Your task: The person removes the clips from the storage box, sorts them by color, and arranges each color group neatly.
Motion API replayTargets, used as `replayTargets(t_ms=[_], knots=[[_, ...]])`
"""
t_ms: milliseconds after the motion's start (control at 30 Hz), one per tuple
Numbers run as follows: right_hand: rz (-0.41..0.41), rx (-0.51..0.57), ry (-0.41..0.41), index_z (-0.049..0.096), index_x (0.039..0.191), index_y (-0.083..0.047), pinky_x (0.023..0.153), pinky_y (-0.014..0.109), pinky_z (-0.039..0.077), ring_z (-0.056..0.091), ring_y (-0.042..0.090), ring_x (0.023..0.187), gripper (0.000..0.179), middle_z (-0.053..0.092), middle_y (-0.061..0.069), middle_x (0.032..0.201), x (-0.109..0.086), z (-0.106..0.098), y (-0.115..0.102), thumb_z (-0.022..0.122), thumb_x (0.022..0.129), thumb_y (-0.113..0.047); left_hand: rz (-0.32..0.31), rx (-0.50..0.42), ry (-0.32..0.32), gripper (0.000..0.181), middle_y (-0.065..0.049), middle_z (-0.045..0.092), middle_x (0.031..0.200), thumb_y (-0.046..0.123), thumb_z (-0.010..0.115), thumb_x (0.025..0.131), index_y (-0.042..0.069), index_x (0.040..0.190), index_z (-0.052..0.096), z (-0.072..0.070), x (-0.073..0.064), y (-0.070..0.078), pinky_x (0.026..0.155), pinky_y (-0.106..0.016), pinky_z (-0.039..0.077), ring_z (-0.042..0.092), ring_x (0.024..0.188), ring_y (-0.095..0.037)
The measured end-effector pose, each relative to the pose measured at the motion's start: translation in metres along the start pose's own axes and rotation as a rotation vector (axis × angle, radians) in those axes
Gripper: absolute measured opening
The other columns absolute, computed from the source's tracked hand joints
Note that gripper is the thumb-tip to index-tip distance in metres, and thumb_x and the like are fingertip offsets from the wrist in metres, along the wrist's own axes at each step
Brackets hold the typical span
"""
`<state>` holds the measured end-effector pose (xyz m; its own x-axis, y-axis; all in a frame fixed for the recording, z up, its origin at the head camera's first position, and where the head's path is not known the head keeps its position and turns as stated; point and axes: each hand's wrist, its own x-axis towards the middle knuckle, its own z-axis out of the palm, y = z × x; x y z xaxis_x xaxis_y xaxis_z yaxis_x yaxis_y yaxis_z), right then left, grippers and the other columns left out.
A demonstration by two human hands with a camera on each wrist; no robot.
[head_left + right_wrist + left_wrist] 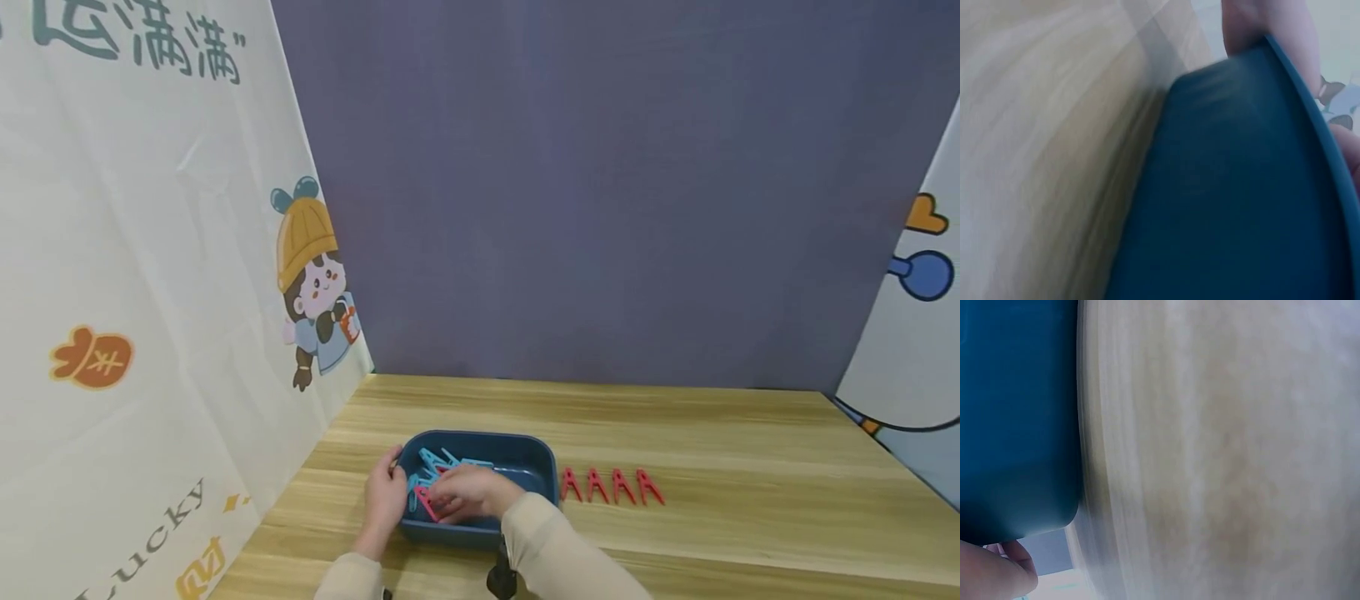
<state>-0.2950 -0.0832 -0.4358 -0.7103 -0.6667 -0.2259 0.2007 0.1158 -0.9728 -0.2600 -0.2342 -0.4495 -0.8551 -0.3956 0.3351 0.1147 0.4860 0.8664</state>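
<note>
A dark blue plastic bin [536, 454] stands on the wooden table, with light blue clothespins [431, 458] and a red clothespin [426, 502] inside it. My left hand [385, 500] holds the bin's left end at the rim; part of it also shows below the bin's corner in the left wrist view. Reaching over the near rim, my right hand [472, 492] has its bent fingers inside the bin, at the red clothespin, which they seem to pinch. The fingertips are partly hidden. In the right wrist view the bin's outer wall [1222, 162] covers most of the work.
Several red clothespins [618, 486] stand in a row on the table [750, 500], just right of the bin. A grey-blue panel [600, 192] rises behind the table. A white printed sheet [187, 250] borders the left side, and another printed sheet [907, 350] the right.
</note>
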Motion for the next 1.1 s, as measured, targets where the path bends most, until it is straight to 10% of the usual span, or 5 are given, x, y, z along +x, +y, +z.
replayTargets(t_ms=[1100], knots=[[-0.165,0.227,0.103,0.059,0.098,0.001,0.077,0.037,0.05,0.063,0.023,0.08,0.016,0.058,0.009,0.085,-0.062,-0.062,-0.03,0.055,0.091,-0.013,-0.046,0.017,-0.036,0.037,-0.021,0.055,0.094,-0.003,0.04,0.089,-0.011,0.125,0.049,-0.002,0.001,0.0,0.063,-0.033,0.04,0.048,0.075,-0.023]])
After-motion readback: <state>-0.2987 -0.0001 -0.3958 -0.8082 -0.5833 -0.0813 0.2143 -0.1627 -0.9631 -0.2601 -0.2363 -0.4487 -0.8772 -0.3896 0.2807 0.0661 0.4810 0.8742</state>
